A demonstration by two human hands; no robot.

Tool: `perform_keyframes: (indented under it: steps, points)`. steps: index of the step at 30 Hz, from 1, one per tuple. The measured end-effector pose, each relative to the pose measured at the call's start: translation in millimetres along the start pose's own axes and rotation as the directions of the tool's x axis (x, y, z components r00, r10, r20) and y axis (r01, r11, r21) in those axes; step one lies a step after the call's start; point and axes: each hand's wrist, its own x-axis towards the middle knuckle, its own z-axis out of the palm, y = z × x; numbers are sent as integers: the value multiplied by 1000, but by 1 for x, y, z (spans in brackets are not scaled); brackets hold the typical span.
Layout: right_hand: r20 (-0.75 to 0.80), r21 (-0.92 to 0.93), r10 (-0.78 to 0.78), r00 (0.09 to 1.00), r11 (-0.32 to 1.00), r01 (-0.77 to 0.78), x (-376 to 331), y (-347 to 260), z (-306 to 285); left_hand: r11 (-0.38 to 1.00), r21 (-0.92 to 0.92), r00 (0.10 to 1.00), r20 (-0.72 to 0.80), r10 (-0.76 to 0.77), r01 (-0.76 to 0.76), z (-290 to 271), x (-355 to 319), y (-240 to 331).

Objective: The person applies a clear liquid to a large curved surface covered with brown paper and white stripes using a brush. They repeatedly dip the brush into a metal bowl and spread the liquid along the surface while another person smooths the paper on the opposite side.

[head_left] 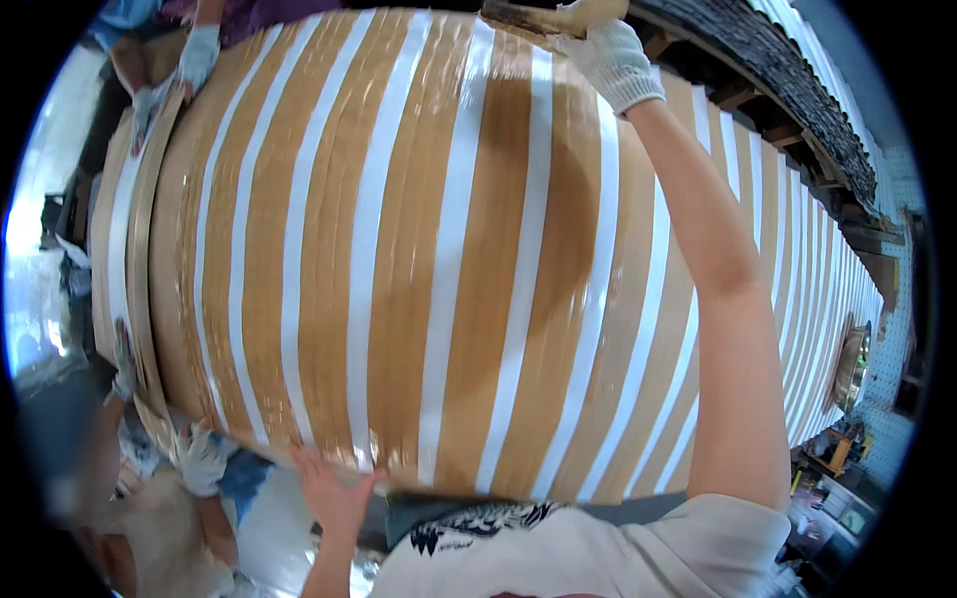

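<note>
**Striped brown panel (pixel 409 249), long format, with two hands applied**

Panel: laid out directly before the wearer, spanning most of the view and narrowed by the lens toward the right. Brown ground, glossy in places; crossed by many white strips (pixel 372 189) running from far edge to near edge. A broad shadow is cast over the middle.

Right hand (pixel 610 62): clad in a white knitted glove, forearm stretched across the panel to the far edge. Fingers are closed around a wooden tool (pixel 523 18), dark along one side; its exact kind cannot be told.

Left hand (pixel 334 488): ungloved, set at the near edge, left of centre. Thumb and fingers are spread, fingertips placed against the edge; nothing is seen gripped.

Left end: a raised brown flap (pixel 146 239), attended by co-workers' gloved hands (pixel 199 58) at the far and near corners.

Surroundings: dark corrugated material (pixel 788 85) beyond the far edge, upper right; a pale blue perforated wall (pixel 889 384) at far right.
</note>
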Motion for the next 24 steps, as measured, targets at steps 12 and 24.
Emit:
perform_keyframes:
  steps: [12,24]
  points:
    - [420,156,-139,897,985,80,-373,-218,-172,999,-40,996,-83,-25,22,-2,-9,1]
    - [187,7,-120,975,993,121,-440,-277,-197,894,-219,900,-295,320,-390,30,-26,-68]
